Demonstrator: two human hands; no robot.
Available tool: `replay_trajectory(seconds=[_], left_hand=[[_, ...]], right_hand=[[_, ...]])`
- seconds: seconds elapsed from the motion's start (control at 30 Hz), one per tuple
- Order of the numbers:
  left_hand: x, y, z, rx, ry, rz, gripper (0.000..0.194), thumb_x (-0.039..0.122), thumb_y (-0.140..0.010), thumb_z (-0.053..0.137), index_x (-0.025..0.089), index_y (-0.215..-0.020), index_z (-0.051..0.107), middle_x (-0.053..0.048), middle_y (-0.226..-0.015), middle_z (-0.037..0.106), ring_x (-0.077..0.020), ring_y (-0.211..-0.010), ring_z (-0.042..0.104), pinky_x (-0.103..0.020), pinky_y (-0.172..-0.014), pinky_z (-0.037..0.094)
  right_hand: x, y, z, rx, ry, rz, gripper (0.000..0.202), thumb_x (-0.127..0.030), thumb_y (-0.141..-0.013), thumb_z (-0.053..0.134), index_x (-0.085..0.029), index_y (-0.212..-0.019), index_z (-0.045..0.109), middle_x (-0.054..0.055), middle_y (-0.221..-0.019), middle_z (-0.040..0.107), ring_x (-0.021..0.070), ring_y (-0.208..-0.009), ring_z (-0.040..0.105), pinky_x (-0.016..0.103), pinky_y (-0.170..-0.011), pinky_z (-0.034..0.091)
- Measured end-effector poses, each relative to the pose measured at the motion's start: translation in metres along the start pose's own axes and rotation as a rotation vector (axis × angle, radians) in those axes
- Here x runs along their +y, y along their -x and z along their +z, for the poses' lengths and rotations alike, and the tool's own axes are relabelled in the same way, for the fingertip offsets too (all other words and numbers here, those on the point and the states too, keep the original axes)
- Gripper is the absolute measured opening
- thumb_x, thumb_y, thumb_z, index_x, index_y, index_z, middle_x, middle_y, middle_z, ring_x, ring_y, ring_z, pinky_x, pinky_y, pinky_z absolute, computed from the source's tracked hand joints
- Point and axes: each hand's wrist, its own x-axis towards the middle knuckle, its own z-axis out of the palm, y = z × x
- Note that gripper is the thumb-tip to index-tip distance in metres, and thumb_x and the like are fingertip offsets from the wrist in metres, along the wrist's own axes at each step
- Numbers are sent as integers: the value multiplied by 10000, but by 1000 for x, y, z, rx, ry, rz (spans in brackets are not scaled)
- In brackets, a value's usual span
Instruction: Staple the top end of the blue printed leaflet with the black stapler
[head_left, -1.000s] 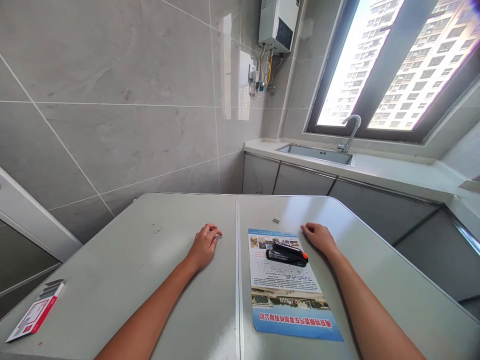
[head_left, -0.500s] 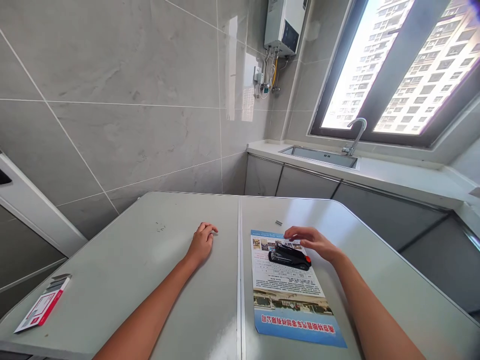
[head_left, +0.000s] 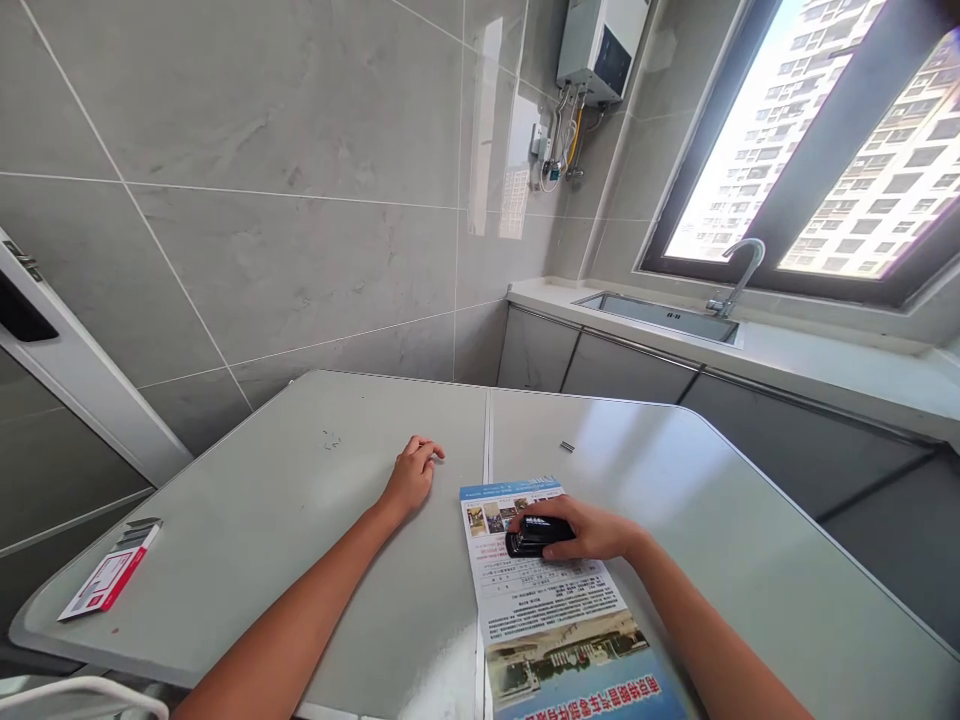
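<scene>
My right hand [head_left: 596,527] is wrapped round a black stapler [head_left: 531,540] from its right side. Fingers and palm hide much of the stapler, which is on top of a printed flyer [head_left: 551,597] with blue bands and photos. The flyer lies across the table's centre seam. On the bare tabletop to the left, my left hand [head_left: 412,474] rests with loosely bent fingers and holds nothing. A short strip of staples [head_left: 568,447] lies beyond the flyer.
Small loose bits [head_left: 331,440] are scattered on the table's left half. A red and white box [head_left: 112,570] sits near the left edge of the table [head_left: 255,560]. Behind at right, a counter has a sink [head_left: 660,316] and faucet [head_left: 742,275].
My right hand has come down from beside the stapler and closed on it. The flyer has slid left over the seam and nearer to me. My left hand stays resting; the view has shifted slightly.
</scene>
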Motion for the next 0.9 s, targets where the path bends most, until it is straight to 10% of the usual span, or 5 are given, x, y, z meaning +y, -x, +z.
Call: replay_trajectory(seconds=[0.9], left_hand=[[-58,-26,-55,156,897,-323,289,338,-690,766,165,-912,699,-90,-1024,690,-210,-948,669,-347,-822,577]], right_hand=[[-53,-127,87,90,37,-29,311,-279,-804,723,-237,-1109,679,-1,-939,717,168,-783,597,251,-686,394]])
